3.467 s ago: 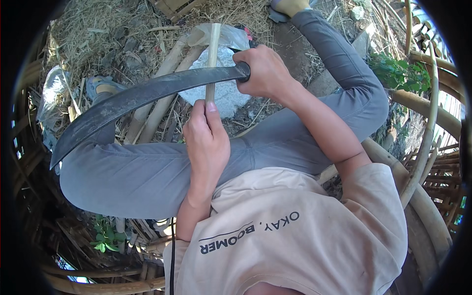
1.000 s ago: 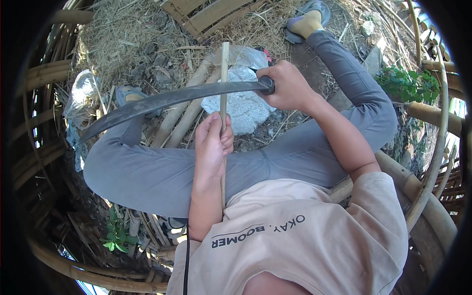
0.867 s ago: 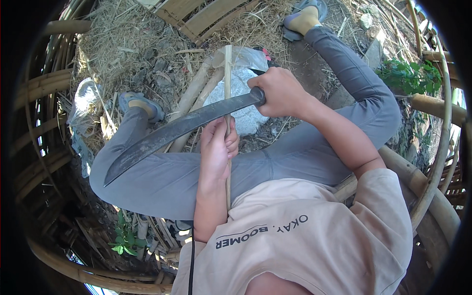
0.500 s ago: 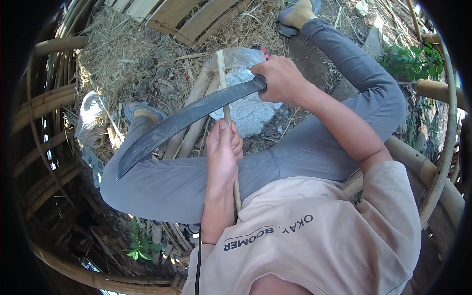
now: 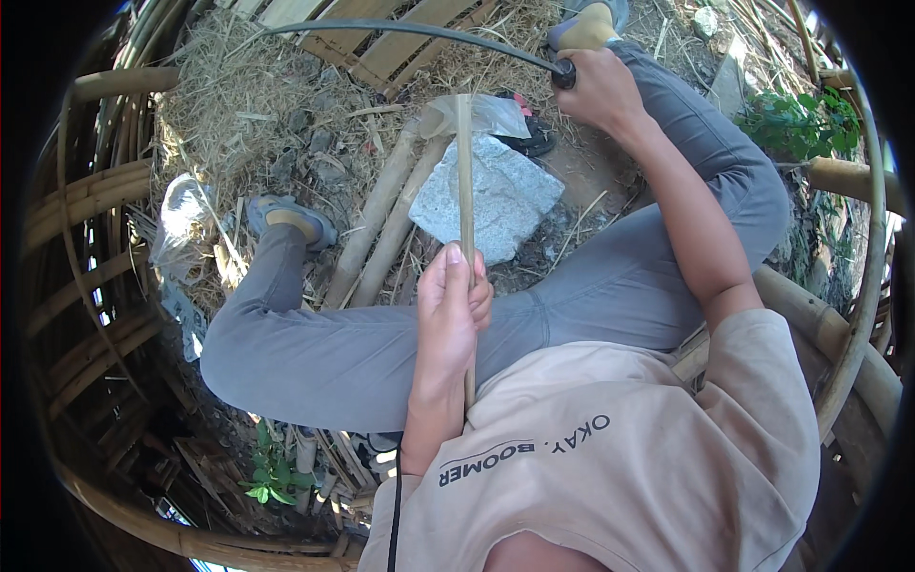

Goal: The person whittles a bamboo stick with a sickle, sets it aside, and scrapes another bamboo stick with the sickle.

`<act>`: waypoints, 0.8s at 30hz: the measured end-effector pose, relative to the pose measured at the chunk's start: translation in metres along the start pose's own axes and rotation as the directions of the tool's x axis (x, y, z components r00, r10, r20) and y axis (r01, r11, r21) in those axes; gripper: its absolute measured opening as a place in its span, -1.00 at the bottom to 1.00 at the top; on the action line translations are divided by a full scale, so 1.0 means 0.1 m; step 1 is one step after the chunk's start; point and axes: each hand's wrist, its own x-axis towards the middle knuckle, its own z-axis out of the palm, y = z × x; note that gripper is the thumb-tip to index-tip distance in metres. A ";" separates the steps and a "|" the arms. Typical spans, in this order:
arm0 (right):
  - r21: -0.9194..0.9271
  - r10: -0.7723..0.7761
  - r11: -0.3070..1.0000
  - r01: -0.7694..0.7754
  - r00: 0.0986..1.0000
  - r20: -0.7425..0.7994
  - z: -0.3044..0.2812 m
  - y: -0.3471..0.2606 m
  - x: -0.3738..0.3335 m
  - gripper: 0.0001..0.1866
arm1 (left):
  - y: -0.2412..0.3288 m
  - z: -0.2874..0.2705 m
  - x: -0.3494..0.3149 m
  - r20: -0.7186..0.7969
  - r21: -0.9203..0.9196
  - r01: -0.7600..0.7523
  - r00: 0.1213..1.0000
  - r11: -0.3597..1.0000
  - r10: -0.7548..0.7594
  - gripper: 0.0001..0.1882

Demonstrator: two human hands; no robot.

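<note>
My left hand (image 5: 454, 297) is closed around a thin bamboo stick (image 5: 465, 181), which stands nearly straight up the picture. The stick's lower end reaches my shirt, and its upper part passes in front of a pale grey stone block (image 5: 510, 195). My right hand (image 5: 602, 91) grips the dark handle of a long curved machete (image 5: 419, 30). The blade stretches left from that hand, seen nearly edge-on, beyond the stick's far end and apart from it.
Two bamboo poles (image 5: 367, 229) lie left of the stone, with a clear plastic bag (image 5: 486, 114) at its far side. Dry straw (image 5: 219, 105) covers the ground at the far left. A slatted wooden panel (image 5: 400, 48) lies at the far edge. Bent bamboo rails (image 5: 853, 353) curve around me.
My right hand has swung the machete away and to the right, off the stick, turning its blade nearly edge-on. My left hand and the stick have shifted slightly right.
</note>
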 end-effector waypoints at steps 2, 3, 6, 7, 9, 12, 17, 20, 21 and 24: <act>0.138 0.043 0.990 -0.040 0.999 -0.020 -0.07 0.19 0.05 -0.72 | 0.00 0.00 0.09 0.001 -0.002 -0.005 1.000 1.000 0.005 -0.66; 0.138 0.036 0.990 -0.033 0.999 -0.023 -0.08 0.17 0.05 -0.72 | 0.00 -0.07 0.13 -0.013 -0.023 0.004 1.000 1.000 -0.005 -0.66; 0.328 -0.006 0.945 -0.013 0.998 0.057 -0.17 0.01 -0.10 -0.73 | 0.01 -0.16 0.17 -0.025 -0.060 0.006 1.000 0.998 -0.008 -0.67; 0.411 -0.052 0.911 0.020 0.996 0.067 -0.19 -0.10 -0.11 -0.73 | 0.01 -0.15 0.18 -0.024 -0.071 0.011 1.000 0.997 -0.013 -0.68; 0.471 -0.140 0.879 0.080 0.986 0.095 -0.22 -0.25 -0.13 -0.79 | -0.01 -0.14 0.21 -0.022 -0.091 0.031 0.999 0.995 -0.033 -0.69; 0.485 -0.180 0.873 0.051 0.958 0.224 -0.23 -0.47 -0.26 -0.84 | 0.02 -0.15 0.21 -0.057 -0.077 0.016 0.998 0.997 -0.021 -0.70; 0.447 -0.270 0.889 0.096 0.899 0.345 -0.18 -0.74 -0.48 -0.77 | -0.01 -0.14 0.24 -0.103 -0.030 0.010 0.995 1.000 -0.013 -0.71; 0.459 -0.303 0.883 0.097 0.865 0.399 -0.18 -0.81 -0.54 -0.82 | -0.01 -0.14 0.25 -0.133 -0.001 -0.009 0.991 1.000 0.008 -0.71; 0.459 -0.304 0.883 0.098 0.864 0.401 -0.18 -0.83 -0.55 -0.82 | -0.02 -0.14 0.25 -0.157 0.018 -0.023 0.987 1.000 0.026 -0.71; 0.440 -0.314 0.891 0.111 0.850 0.423 -0.18 -0.87 -0.56 -0.90 | -0.03 -0.12 0.26 -0.204 0.050 -0.027 0.978 0.998 0.037 -0.71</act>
